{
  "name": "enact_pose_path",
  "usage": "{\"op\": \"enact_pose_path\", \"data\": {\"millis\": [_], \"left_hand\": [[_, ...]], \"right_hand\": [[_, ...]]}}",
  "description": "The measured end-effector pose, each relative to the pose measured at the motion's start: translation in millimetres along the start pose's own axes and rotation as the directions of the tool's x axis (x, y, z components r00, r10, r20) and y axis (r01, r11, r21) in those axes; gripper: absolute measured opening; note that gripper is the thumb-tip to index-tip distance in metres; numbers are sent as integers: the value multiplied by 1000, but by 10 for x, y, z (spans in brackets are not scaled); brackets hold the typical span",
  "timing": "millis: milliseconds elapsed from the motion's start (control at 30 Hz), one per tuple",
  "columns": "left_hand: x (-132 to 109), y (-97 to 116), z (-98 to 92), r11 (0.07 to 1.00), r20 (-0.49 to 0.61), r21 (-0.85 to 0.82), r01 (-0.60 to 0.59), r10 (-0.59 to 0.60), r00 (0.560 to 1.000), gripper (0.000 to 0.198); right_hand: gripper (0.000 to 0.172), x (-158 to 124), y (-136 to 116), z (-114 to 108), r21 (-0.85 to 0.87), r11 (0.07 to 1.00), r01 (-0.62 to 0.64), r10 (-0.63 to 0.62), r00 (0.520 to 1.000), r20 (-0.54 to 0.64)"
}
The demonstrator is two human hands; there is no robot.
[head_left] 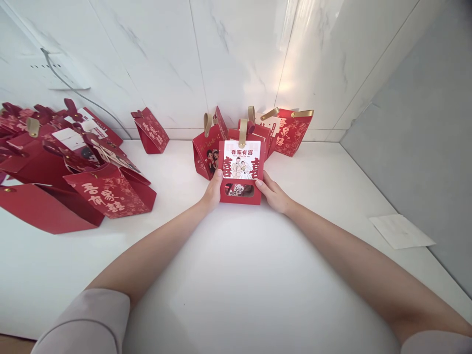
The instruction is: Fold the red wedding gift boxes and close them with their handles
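Between my two hands is a red gift box (241, 196) with a white front panel showing a bridal couple and a small window below it. A gold strap loops up from its top. My left hand (213, 191) grips the box's left edge, and my right hand (273, 191) grips its right edge, thumb on the front. The fingers behind the box are hidden. Just behind it stand a red box with a cartoon couple (207, 153) on the left and a red patterned box (293, 132) on the right, with others partly covered between them.
Many red gift boxes (114, 194) crowd the left side of the white table (236, 275). One small red box (150, 130) stands alone near the tiled wall (158, 59). A grey cable (79, 94) hangs at left. At right lies a white paper (401, 231) beside a grey panel (424, 123).
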State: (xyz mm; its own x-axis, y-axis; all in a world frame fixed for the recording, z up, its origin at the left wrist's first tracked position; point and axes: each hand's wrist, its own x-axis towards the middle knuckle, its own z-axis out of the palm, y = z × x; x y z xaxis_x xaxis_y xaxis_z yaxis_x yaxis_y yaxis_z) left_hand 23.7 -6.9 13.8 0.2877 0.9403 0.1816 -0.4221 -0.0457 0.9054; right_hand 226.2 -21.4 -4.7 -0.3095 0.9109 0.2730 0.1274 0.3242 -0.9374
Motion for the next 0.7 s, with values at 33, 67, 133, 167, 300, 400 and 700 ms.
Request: {"op": "enact_pose_path", "data": {"millis": [33, 67, 133, 167, 300, 400, 700], "left_hand": [[-3, 10, 15, 1000, 6, -16, 7, -7, 1000, 59], [-5, 19, 30, 999, 12, -33, 16, -15, 1000, 59], [-10, 30, 57, 998, 21, -60, 28, -27, 999, 60], [-11, 29, 63, 997, 24, -68, 33, -31, 999, 60], [-16, -10, 17, 999, -6, -50, 13, -13, 1000, 62], [-19, -22, -61, 977, -72, 76, -198, 203, 976, 63], [-41, 393, -4, 410, 219, 631, -659, 720, 658, 56]], "right_hand": [[61, -2, -4, 1, 0, 1000, -3, 3, 1000, 0], [61, -3, -9, 2, 0, 1000, -8, 8, 1000, 1], [61, -5, -20, 3, -4, 1000, -14, 14, 1000, 2], [61, -6, -24, 2, -6, 1000, -15, 15, 1000, 1], [59, -14, -27, -8, -52, 999, 14, -14, 1000, 10], [60, -38, -36, -8, -144, 985, 98, -88, 993, 79], [77, -139, -135, 127, -386, 854, 349, -414, 905, -98]]}}
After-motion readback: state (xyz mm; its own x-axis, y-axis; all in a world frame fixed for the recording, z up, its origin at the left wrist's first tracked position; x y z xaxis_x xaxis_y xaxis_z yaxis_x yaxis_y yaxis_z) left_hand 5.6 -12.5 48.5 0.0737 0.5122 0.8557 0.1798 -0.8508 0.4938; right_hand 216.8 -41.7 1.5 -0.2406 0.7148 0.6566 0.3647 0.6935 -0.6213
